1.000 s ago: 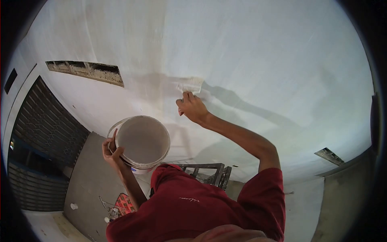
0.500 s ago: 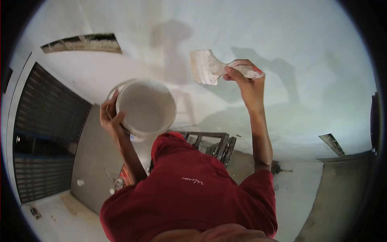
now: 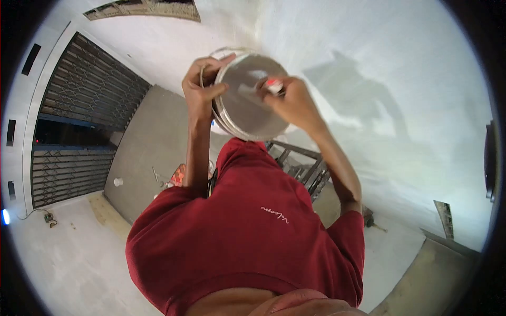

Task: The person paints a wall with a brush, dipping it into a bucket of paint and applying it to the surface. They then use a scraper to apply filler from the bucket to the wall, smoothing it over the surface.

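Observation:
My left hand (image 3: 203, 87) is closed on the rim and side of a white paint bucket (image 3: 228, 122), which is tilted so that its mouth faces me. In my right hand (image 3: 296, 102) is a wide paintbrush (image 3: 274, 86), gripped by its pale handle with a red mark. The brush head points down into the bucket and is mostly hidden by my fingers and motion blur. Greyish paint seems to line the bucket's inside, though its level is hard to make out. Both hands are raised in front of the white wall (image 3: 358, 37).
A dark ladder-like frame (image 3: 316, 168) stands below the bucket, partly behind my red shirt (image 3: 237, 231). At left is a folding metal grille (image 3: 89, 79). On the grey floor (image 3: 139, 131) lie a small white object (image 3: 118, 181) and a red item (image 3: 178, 175).
My right hand has brought the paintbrush from the wall left into the bucket. My left hand has raised the bucket up and to the right. The camera view has shifted.

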Action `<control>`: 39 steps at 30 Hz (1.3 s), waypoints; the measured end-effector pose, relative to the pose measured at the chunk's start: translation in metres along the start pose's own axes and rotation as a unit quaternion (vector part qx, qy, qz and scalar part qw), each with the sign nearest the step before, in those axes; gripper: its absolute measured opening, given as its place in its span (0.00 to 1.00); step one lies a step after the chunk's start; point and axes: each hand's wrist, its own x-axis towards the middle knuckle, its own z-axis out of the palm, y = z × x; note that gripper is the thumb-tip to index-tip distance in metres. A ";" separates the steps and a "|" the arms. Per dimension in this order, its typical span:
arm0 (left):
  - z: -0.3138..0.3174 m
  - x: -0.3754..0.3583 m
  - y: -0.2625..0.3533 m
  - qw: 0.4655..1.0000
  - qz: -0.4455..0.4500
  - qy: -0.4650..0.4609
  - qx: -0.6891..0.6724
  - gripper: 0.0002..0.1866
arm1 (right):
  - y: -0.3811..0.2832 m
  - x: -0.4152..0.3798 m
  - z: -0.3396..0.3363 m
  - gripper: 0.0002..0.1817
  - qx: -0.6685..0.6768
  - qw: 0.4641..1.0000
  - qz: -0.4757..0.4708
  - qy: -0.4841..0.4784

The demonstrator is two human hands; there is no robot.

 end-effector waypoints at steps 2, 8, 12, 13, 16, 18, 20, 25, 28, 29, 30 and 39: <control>0.004 -0.001 -0.001 0.999 -0.016 -0.006 0.044 0.23 | 0.005 0.004 0.013 0.11 -0.005 1.000 0.007 -0.017; 0.007 0.003 -0.007 0.999 -0.047 -0.005 0.005 0.21 | 0.016 0.013 0.013 0.13 0.087 0.992 0.049 -0.073; 0.002 0.004 -0.014 0.999 -0.048 -0.008 0.012 0.21 | 0.052 0.028 0.034 0.13 0.127 0.989 -0.066 -0.040; 0.002 0.004 -0.015 0.999 -0.036 -0.007 0.010 0.20 | 0.038 0.021 0.031 0.14 0.038 0.998 -0.044 -0.013; -0.005 0.002 -0.021 0.996 -0.080 0.023 0.020 0.18 | 0.033 0.008 0.032 0.17 -0.242 0.957 -0.110 0.114; -0.002 0.001 -0.017 0.992 -0.087 0.060 0.075 0.17 | 0.027 0.002 0.029 0.22 -0.366 0.914 -0.094 0.148; -0.002 -0.001 -0.018 0.998 -0.036 0.048 -0.014 0.17 | 0.007 -0.008 0.011 0.18 -0.336 0.925 -0.086 0.152; -0.006 0.000 -0.023 0.997 -0.025 0.060 -0.030 0.18 | -0.013 -0.040 -0.043 0.09 -0.154 0.950 -0.142 0.233; -0.010 0.004 -0.028 0.999 0.017 0.039 0.012 0.18 | 0.034 -0.070 -0.066 0.08 -0.095 0.947 -0.092 0.292; -0.010 0.005 -0.031 0.998 0.022 0.052 0.016 0.18 | 0.052 -0.086 -0.073 0.09 -0.103 0.945 -0.058 0.306; -0.012 0.007 -0.034 0.998 0.019 0.053 0.018 0.18 | 0.073 -0.105 -0.080 0.11 -0.110 0.941 -0.025 0.320; -0.090 0.018 -0.039 0.988 0.048 -0.011 0.143 0.10 | 0.223 -0.276 0.007 0.45 -0.257 0.817 0.397 0.331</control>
